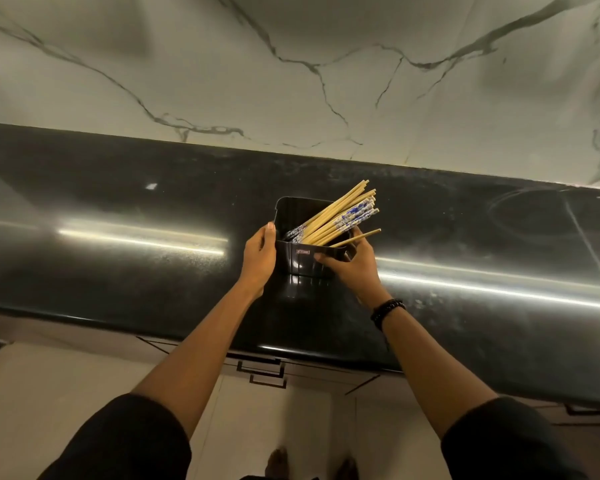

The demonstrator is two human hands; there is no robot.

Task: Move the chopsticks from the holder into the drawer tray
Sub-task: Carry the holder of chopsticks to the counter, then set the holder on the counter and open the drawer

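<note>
1. Two zones matter. The glossy black surface [118,209] carries the holder well back from its near edge. Below that edge the drawer handles [267,372] sit on closed fronts. No tray is in view, so I judge that no transfer has begun.
2. The black rectangular holder [302,261] stands on the surface between both hands, apparently to steady it or ready it for lifting.
3. The right hand [352,268] grips the holder's near right corner, with the thumb across the front wall and the fingers [362,249] curled round the side.
4. The left hand [258,258] lies against the left wall, one fingertip at the rim. Its other fingers are hidden, so I cannot tell whether they curl.
5. The chopsticks [340,216] are all in the holder, fanned toward its far right corner with their tops past the rim. They are slim pale wood, several with blue-and-white patterned ends, and would likely slide if the holder tips.
6. One stray chopstick [369,233] lies lower, across the right fingers; I cannot tell whether it is pinched.
</note>
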